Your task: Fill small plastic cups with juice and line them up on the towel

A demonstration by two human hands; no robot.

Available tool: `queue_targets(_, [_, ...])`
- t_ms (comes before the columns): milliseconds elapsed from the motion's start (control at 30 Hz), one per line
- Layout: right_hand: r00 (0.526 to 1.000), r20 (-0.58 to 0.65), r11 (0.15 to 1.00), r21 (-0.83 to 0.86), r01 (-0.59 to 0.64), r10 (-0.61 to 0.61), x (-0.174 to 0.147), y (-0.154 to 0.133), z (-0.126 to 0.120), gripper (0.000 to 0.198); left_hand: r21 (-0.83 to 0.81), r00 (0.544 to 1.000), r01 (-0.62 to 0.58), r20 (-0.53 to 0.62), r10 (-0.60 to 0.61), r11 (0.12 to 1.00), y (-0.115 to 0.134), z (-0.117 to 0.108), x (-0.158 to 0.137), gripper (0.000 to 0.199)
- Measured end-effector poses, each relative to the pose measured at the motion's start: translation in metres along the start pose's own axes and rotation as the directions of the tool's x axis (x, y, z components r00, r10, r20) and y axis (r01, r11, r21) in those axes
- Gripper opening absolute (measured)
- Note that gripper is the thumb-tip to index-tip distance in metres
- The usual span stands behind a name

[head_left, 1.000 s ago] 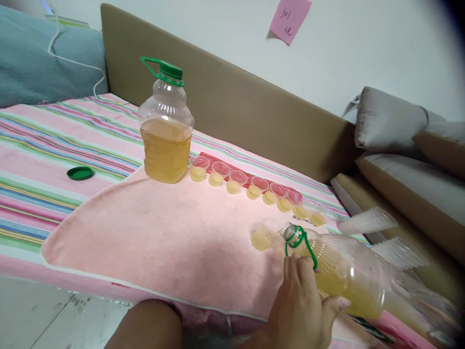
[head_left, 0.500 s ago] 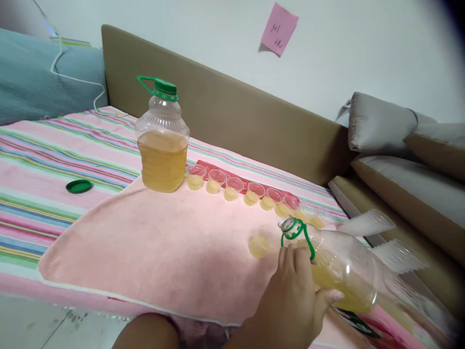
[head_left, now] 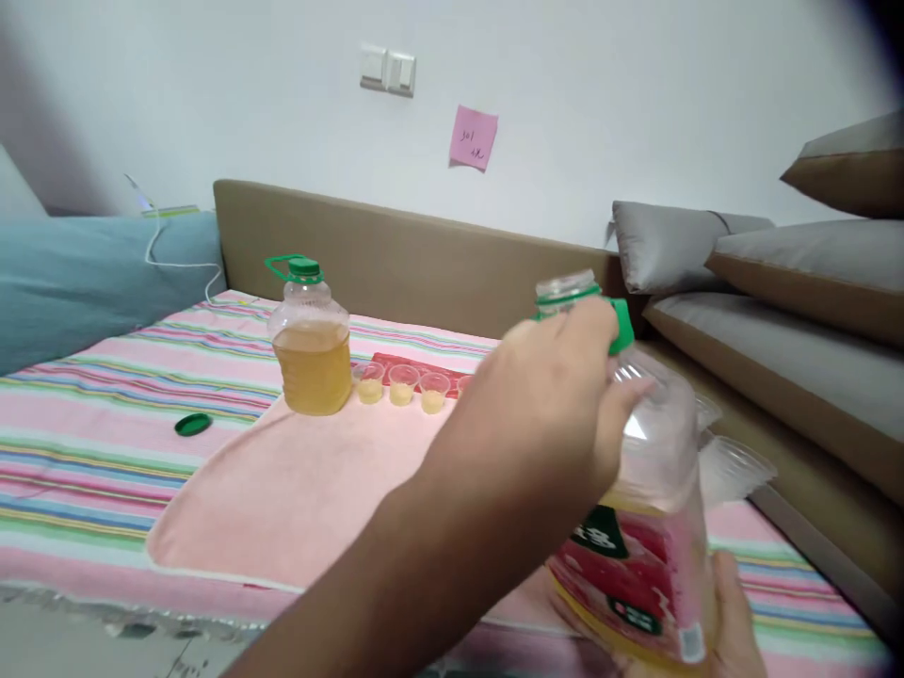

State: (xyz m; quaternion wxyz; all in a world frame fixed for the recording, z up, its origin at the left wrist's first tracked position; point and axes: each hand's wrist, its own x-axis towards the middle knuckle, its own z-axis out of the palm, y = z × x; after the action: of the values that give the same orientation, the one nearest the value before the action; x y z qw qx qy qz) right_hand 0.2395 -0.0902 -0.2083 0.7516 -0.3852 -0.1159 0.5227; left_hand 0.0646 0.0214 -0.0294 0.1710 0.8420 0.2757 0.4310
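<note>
A large clear juice bottle (head_left: 636, 565) with a red label stands nearly upright in front of me, leaning slightly, its mouth uncapped. My left hand (head_left: 551, 395) is wrapped around its green neck ring and handle. Low on the right, my right hand (head_left: 734, 621) holds the bottle's base; part of that hand is hidden behind it. Yellow juice shows in the lower part. Behind my left arm, small clear cups (head_left: 402, 386) with a little yellow juice stand in a row, the rest of the row being hidden.
A second juice bottle (head_left: 314, 367), capped green, stands at the row's left end. A loose green cap (head_left: 193, 425) lies on the striped sheet (head_left: 85, 452). Stacked clear cups (head_left: 734, 468) lie at right beside cushions (head_left: 777, 330). A pink cloth (head_left: 282, 508) lies under the cups.
The bottle has swung from lying tilted over a cup to nearly upright, with its mouth raised. My left hand has risen with it. The camera view has also shifted and levelled.
</note>
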Motion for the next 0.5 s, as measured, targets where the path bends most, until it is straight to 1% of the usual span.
queue_targets(67, [0.989,0.101,0.989,0.093,-0.118,0.108,-0.004,0.020,0.017,0.092,0.129,0.994,0.003,-0.109,0.011,0.992,0.010,-0.020,0.005,0.030])
queue_targets(100, [0.972,0.163,0.976,0.109,-0.188,0.169,-0.005,0.030,0.026,0.095,0.186,0.988,0.004,-0.155,0.026,0.983,0.013,-0.031,0.006,0.033])
queue_targets(133, [0.947,0.227,0.961,0.106,-0.255,0.226,-0.005,0.039,0.034,0.096,0.242,0.981,0.009,-0.190,0.039,0.970,0.016,-0.043,0.005,0.036])
queue_targets(233, [0.860,0.385,0.923,0.048,-0.381,0.335,-0.004,0.066,0.062,0.087,0.409,0.965,0.051,-0.254,0.060,0.911,0.023,-0.079,-0.005,0.049])
queue_targets(300, [0.792,0.456,0.894,-0.014,-0.449,0.405,0.001,0.082,0.082,0.080,0.504,0.957,0.094,-0.285,0.063,0.859,0.024,-0.098,-0.015,0.054])
queue_targets(333, [0.769,0.466,0.881,-0.049,-0.471,0.437,0.004,0.091,0.092,0.075,0.537,0.952,0.108,-0.298,0.068,0.836,0.023,-0.106,-0.020,0.055])
queue_targets(367, [0.758,0.459,0.872,-0.079,-0.484,0.463,0.007,0.099,0.103,0.070,0.564,0.949,0.114,-0.304,0.077,0.818,0.020,-0.112,-0.025,0.054])
queue_targets(400, [0.757,0.444,0.866,-0.102,-0.489,0.479,0.010,0.109,0.113,0.066,0.584,0.948,0.115,-0.305,0.086,0.803,0.016,-0.118,-0.030,0.051])
queue_targets(467, [0.764,0.434,0.870,-0.114,-0.479,0.477,0.016,0.130,0.132,0.060,0.612,0.948,0.116,-0.303,0.097,0.782,0.003,-0.128,-0.039,0.048])
queue_targets(500, [0.764,0.453,0.879,-0.106,-0.465,0.459,0.018,0.142,0.141,0.057,0.623,0.947,0.125,-0.306,0.093,0.772,-0.005,-0.132,-0.043,0.046])
